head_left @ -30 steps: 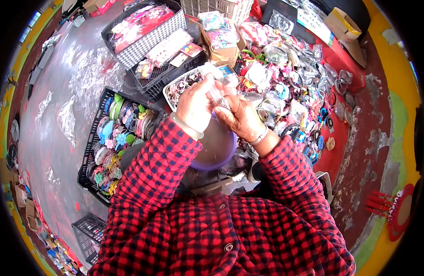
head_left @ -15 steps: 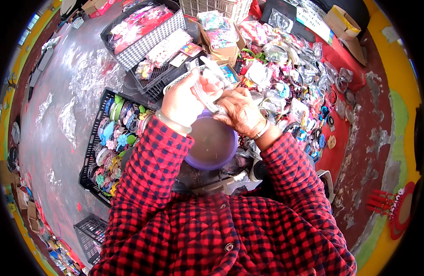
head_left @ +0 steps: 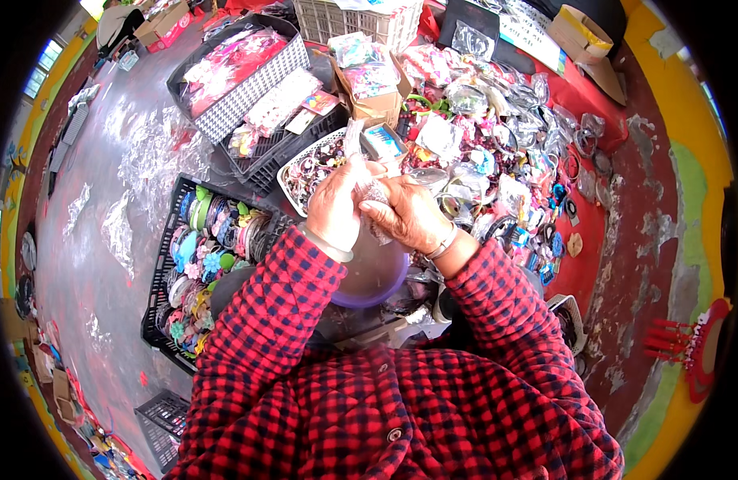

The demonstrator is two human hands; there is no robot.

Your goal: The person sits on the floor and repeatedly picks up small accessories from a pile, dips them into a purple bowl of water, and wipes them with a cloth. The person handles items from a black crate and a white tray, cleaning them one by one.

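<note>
Head view, looking down past red-and-black checked sleeves (head_left: 261, 312): what catches my eye first is a great heap (head_left: 497, 172) of hair ornaments, many bagged in clear plastic, spread over a red surface. Well to the left of that heap sits a black crate (head_left: 154, 298) packed with coloured hair bands and fabric flowers. A houndstooth-patterned box (head_left: 257, 78) full of pink and red packets stands away on the heap's far left side. Closer in, a white basket (head_left: 287, 188) of small mixed pieces lies near the heap's left edge, and an open cardboard box (head_left: 382, 109) of packets is just beside its far left corner. Near the heap's lower left is a purple-rimmed basin (head_left: 373, 302), partly covered by the hands.

Just left of the heap, the left hand (head_left: 334, 204) is closed round one clear plastic packet (head_left: 374, 194), and the right hand (head_left: 413, 214) pinches it between thumb and fingers. Its contents are too small to make out. A pale bangle (head_left: 329, 246) rings the left wrist.
</note>
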